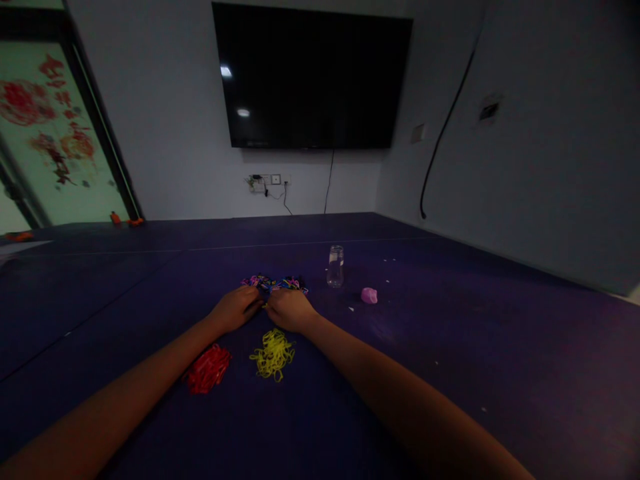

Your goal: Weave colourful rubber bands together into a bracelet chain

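Observation:
My left hand (237, 309) and my right hand (289, 309) are close together at the near edge of a mixed pile of dark, pink and blue bands (295, 284). The fingers of my left hand are curled, and what they hold, if anything, is too small to tell. My right hand is closed, with a tiny bit of yellow showing at its fingertips. A heap of yellow bands (273, 355) lies just below my hands. To its left, beside my left forearm, is a heap of red bands (209, 369).
A clear glass jar (335, 268) stands upright right of the mixed pile. Near it lies a pink lump (369, 295), with small white scraps around on the purple surface (430, 320). A large screen (315, 80) hangs on the far wall.

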A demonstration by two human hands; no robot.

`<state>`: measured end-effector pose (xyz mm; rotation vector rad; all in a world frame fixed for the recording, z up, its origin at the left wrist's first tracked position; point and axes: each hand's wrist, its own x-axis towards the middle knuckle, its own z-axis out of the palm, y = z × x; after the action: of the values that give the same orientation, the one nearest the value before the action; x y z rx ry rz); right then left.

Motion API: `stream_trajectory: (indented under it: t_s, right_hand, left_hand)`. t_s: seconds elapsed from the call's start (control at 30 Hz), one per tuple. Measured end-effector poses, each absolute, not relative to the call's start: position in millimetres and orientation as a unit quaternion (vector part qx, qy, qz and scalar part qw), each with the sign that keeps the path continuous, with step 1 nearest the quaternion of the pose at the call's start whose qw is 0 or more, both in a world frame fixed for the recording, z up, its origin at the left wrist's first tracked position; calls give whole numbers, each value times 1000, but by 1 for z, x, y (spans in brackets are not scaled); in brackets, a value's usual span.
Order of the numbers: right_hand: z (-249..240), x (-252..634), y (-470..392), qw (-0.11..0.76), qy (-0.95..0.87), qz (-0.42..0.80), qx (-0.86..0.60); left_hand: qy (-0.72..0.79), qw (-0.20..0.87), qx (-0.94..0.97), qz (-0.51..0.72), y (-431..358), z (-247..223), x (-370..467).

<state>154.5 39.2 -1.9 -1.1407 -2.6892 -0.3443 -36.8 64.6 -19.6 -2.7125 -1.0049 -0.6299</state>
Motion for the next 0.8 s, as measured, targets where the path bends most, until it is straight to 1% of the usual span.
stream_trajectory:
  t_s: [0.8]
  right_hand:
    - [-1, 154, 39, 102, -909, -118, -385]
  left_hand:
    - [-344, 94, -912, -203, 63, -17, -36]
